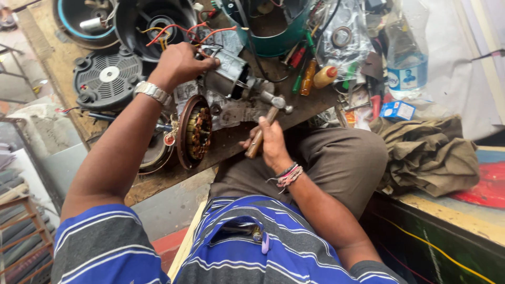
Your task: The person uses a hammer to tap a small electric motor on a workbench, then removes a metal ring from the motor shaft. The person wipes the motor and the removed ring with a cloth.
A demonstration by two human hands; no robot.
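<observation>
Right hand grips hammer; left hand steadies motor.

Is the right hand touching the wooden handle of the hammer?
Touching. The head view shows the right hand wrapped around the hammer's wooden handle, with the fingers closed on it and no gap between them.

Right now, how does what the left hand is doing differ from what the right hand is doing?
The left hand reaches far onto the wooden bench, clamped over the silver motor body; the right hand stays near the lap, gripping a hammer by its wooden handle. The left wrist wears a metal watch; the right wrist wears thread bands. Both hands are closed around something, and both things meet at the motor's shaft end.
</observation>
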